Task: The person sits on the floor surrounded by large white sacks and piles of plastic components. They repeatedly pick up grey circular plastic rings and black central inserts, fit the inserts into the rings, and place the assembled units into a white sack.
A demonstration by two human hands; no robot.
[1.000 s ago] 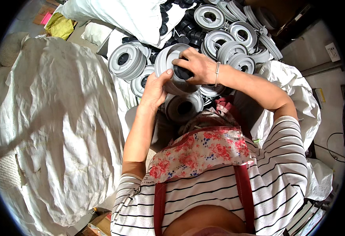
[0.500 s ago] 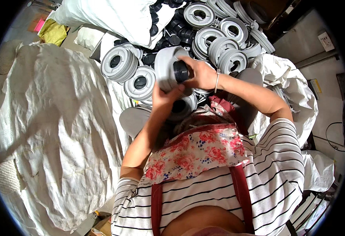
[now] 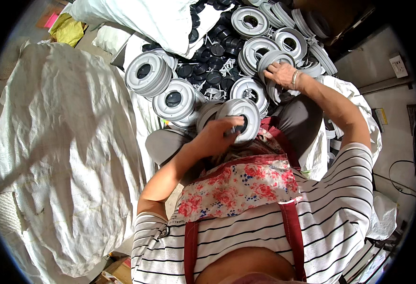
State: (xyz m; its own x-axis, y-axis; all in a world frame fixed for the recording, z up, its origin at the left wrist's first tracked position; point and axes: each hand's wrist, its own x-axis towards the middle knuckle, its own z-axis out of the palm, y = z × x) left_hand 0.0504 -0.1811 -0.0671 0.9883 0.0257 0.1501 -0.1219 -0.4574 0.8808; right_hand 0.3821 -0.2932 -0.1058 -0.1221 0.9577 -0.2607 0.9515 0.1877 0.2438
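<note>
In my lap lies a light grey plastic ring (image 3: 251,113) with a wide flange and a round hole, a dark part showing in the hole. My left hand (image 3: 220,135) is over its left side, fingers stretched toward the hole and slightly blurred, thumb apart. Up to the right, my right hand (image 3: 281,75) has its fingers curled over a grey flanged ring (image 3: 275,57) among the stacked ones; its fingertips are partly hidden. Close ahead, another grey ring (image 3: 260,90) lies among black round caps (image 3: 213,77) and small white plastic pieces (image 3: 227,67).
Stacks of grey rings (image 3: 144,71) stand left and far right of the cap pile. A large white woven sack (image 3: 70,161) fills the left side, and another white sack (image 3: 137,21) lies at the back. A wall socket (image 3: 398,66) is at the right.
The grey ring with the black cap is no longer held up between both hands. My right hand has moved right to the stacked rings; my left hand has lowered toward my lap.
</note>
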